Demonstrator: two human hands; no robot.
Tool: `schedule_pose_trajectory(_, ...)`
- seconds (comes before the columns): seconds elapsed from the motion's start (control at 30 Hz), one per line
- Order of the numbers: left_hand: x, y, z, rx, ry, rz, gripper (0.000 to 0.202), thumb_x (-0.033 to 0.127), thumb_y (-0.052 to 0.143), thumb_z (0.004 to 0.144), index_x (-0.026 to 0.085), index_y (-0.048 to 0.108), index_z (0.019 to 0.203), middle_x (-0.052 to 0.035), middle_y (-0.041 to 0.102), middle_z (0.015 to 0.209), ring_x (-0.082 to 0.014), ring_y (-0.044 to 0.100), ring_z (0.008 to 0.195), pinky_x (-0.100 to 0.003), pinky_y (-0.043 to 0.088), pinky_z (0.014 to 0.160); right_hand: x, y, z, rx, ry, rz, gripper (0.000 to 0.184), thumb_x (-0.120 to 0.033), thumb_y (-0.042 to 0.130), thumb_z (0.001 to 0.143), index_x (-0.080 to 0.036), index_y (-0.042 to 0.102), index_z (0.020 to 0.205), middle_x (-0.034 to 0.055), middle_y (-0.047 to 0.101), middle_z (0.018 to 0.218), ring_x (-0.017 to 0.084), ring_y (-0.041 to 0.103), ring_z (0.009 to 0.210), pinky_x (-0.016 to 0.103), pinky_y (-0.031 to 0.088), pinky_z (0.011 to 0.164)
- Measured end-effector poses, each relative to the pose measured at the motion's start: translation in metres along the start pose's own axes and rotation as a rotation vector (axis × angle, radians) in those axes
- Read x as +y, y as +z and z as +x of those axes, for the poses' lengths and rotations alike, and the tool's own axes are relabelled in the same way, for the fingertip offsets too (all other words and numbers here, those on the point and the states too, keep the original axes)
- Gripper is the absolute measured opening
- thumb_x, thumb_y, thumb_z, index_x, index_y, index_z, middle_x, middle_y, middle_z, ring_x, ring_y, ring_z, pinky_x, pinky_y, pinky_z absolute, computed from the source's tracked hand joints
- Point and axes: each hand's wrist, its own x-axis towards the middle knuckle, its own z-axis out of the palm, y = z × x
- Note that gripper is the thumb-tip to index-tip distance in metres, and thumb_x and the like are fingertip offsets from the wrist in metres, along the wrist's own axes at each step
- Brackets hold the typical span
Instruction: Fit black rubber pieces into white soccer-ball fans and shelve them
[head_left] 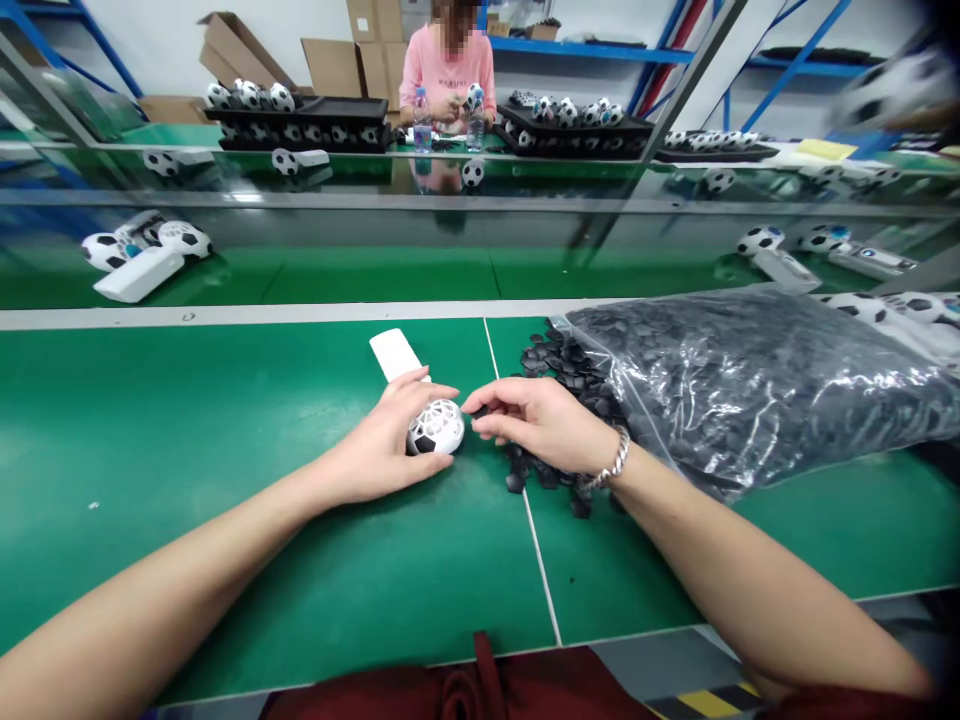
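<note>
My left hand is wrapped round a white football-shaped piece with an openwork lattice face and a black patch on its near side. A white flat handle sticks out from it beyond my fingers, apparently part of the same item. Just to the right, my right hand pinches a small black piece close to the ball. Beneath and behind that hand spreads a loose heap of black pieces, many of them five-sided.
A large clear bag of black pieces lies at the right. Beyond the white ledge, a green conveyor belt carries football items with white handles. Across it a person in pink works between black trays.
</note>
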Motion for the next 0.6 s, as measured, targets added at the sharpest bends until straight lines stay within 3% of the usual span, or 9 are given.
schedule_pose_trajectory(0.17, -0.007, -0.009, 0.001, -0.073, 0.073, -0.037, 0.052, 0.020, 0.055, 0.071, 0.024, 0.040, 0.120, -0.0036, 0.037, 0.135, -0.0229, 0.014, 0.134, -0.043, 0.021, 0.107, -0.002, 0.003, 0.000, 0.174, -0.222, -0.283, 0.010, -0.023, 0.056, 0.079, -0.019, 0.065, 0.079, 0.0032, 0.059, 0.080, 0.013, 0.055, 0.078, 0.027, 0.044, 0.074)
schedule_pose_trajectory(0.37, -0.003, -0.010, 0.001, -0.082, 0.023, -0.011, 0.055, 0.016, 0.053, 0.068, 0.022, 0.040, 0.120, -0.0066, 0.033, 0.138, -0.0241, 0.014, 0.134, -0.044, 0.022, 0.107, 0.000, 0.009, 0.000, 0.041, -0.027, 0.080, 0.011, -0.022, 0.052, 0.081, -0.017, 0.060, 0.087, 0.0005, 0.064, 0.076, 0.011, 0.059, 0.069, 0.024, 0.046, 0.064)
schedule_pose_trajectory(0.47, -0.002, -0.009, 0.001, -0.078, 0.027, -0.020, 0.054, 0.016, 0.053, 0.067, 0.022, 0.041, 0.119, -0.0057, 0.036, 0.136, -0.0240, 0.014, 0.134, -0.044, 0.021, 0.107, -0.002, 0.011, 0.001, 0.067, -0.052, 0.068, 0.010, -0.022, 0.057, 0.077, -0.017, 0.063, 0.082, 0.0017, 0.063, 0.081, 0.011, 0.058, 0.074, 0.025, 0.046, 0.067)
schedule_pose_trajectory(0.6, -0.003, -0.007, 0.002, -0.053, 0.030, -0.048, 0.050, 0.024, 0.057, 0.069, 0.022, 0.043, 0.117, -0.0052, 0.040, 0.133, -0.0258, 0.016, 0.133, -0.044, 0.022, 0.107, -0.001, 0.015, 0.002, 0.070, -0.058, 0.069, 0.008, -0.020, 0.057, 0.077, -0.016, 0.064, 0.080, -0.0002, 0.063, 0.074, 0.010, 0.055, 0.066, 0.023, 0.044, 0.064)
